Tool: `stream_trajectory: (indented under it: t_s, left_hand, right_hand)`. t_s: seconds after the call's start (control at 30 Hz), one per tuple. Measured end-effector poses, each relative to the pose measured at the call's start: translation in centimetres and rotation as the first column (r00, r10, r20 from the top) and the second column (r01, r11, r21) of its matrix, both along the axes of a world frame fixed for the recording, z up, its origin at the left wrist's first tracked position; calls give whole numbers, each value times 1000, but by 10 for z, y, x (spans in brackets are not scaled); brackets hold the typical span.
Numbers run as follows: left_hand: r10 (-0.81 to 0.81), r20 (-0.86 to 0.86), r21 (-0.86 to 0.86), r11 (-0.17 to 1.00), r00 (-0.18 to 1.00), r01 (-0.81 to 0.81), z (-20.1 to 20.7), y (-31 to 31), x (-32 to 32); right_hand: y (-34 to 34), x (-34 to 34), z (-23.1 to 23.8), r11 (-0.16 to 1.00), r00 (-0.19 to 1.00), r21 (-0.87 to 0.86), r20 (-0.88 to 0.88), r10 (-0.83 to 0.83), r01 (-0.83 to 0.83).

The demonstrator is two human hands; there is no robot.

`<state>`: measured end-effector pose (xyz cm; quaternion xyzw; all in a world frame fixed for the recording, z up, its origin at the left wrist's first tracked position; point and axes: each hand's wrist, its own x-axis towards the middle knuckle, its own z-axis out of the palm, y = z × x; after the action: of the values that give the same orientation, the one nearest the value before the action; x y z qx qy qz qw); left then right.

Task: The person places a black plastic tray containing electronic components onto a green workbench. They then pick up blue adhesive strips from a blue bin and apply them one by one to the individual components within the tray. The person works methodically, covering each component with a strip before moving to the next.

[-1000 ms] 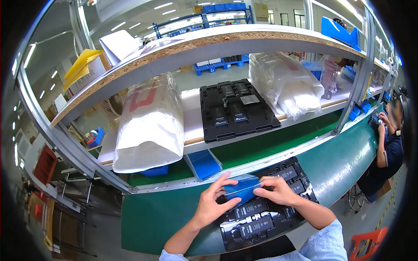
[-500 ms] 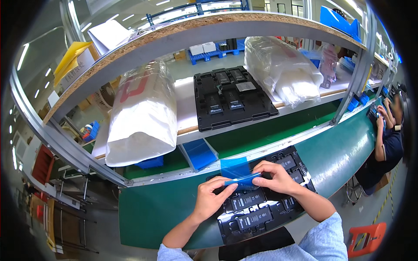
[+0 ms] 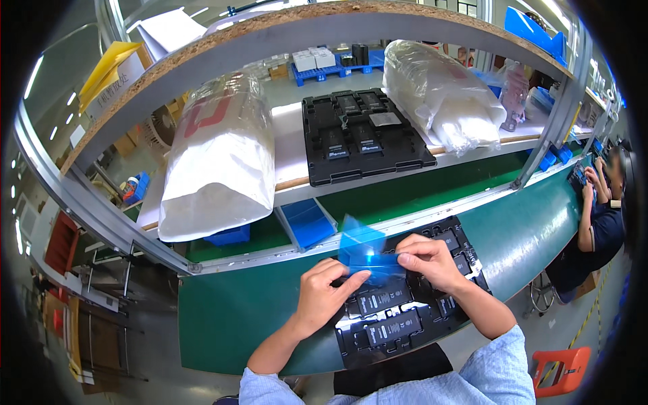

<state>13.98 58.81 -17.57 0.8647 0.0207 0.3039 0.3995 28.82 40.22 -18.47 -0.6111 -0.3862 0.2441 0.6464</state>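
Observation:
A clear blue plastic film [image 3: 361,246] is held up in front of me, one part standing upright and a folded strip running between my hands. My left hand [image 3: 324,287] pinches the strip's left end between thumb and fingers. At its right end, my right hand [image 3: 432,263] grips it the same way. Beneath both hands a black plastic tray [image 3: 347,347] lies on the green table. Flat black batteries [image 3: 393,329] with pale print sit in its pockets. The film and hands hide the tray's far left part.
Behind the table edge lies a stack of blue sheets [image 3: 309,223]. On the shelf above, another black tray [image 3: 316,172] stands between two white plastic bags [image 3: 216,182]. A co-worker [image 3: 601,216] sits at the far right, near a red stool [image 3: 561,371].
The film's upright part now rises higher and stands more open above my hands. Both hands still pinch it, the right one slightly farther right. The whole view has shifted a little.

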Motion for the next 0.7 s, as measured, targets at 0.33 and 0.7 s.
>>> stream_trajectory:
  t_s: [0.33,0.7]
  left_hand:
    - [537,-129,669,668,834,-326,31,31,-63]
    - [-12,-560,570,719,828,396,3,-7,-61]
  right_hand:
    - [-38,-1,5,975,958,-186,-237,-164,121]
    - [-29,-25,-20,883,978,-468,-162,-131,40]
